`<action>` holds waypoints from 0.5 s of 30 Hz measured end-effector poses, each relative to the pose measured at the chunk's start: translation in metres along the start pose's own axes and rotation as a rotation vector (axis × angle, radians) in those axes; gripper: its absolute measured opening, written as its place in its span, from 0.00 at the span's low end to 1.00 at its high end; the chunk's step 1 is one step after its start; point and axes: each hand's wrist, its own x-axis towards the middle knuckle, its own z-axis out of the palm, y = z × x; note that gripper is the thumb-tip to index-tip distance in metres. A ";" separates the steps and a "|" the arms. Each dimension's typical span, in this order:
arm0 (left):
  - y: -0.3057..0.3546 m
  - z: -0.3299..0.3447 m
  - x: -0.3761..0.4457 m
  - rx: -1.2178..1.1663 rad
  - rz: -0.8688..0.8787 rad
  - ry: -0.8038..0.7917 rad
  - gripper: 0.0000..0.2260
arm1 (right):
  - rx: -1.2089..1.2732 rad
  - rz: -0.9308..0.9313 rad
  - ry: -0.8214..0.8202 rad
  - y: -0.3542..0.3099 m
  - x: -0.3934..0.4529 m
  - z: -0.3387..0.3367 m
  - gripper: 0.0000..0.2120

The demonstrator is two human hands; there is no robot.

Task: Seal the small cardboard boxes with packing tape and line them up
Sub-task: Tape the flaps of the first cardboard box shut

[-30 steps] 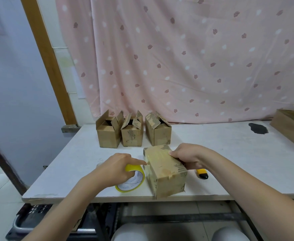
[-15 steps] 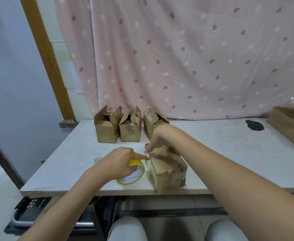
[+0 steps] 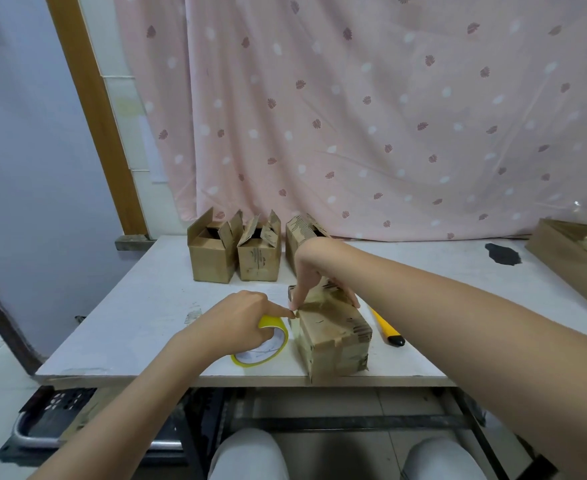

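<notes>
- Your left hand (image 3: pixel 242 322) grips the yellow tape roll (image 3: pixel 262 342) on the white table (image 3: pixel 139 320), its forefinger stretched out to the near box's (image 3: pixel 333 336) top-left edge.
- Your right hand (image 3: pixel 311 277) reaches down over that box, fingertips pressing on its top by the same edge.
- The box stands at the table's front edge, just beside the roll.
- A yellow utility knife (image 3: pixel 387 327) lies just right of the box.
- 3 open boxes (image 3: pixel 257 258) stand in a row at the back, before a pink curtain (image 3: pixel 371 112).

Soft, even indoor light, faint shadows, sharp centre, wide-angle bending at edges.
</notes>
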 end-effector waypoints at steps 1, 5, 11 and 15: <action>0.000 0.000 0.000 0.001 0.001 -0.001 0.22 | -0.054 0.043 -0.053 -0.001 -0.002 0.000 0.33; 0.000 -0.001 -0.002 -0.005 -0.007 -0.008 0.21 | -0.038 0.030 -0.094 0.000 0.004 0.006 0.38; 0.001 -0.003 -0.005 -0.101 -0.037 -0.019 0.25 | 0.247 0.077 -0.095 0.014 0.030 0.012 0.38; 0.004 -0.008 -0.010 -0.147 -0.014 0.045 0.25 | 0.596 0.162 -0.195 0.040 0.051 0.019 0.48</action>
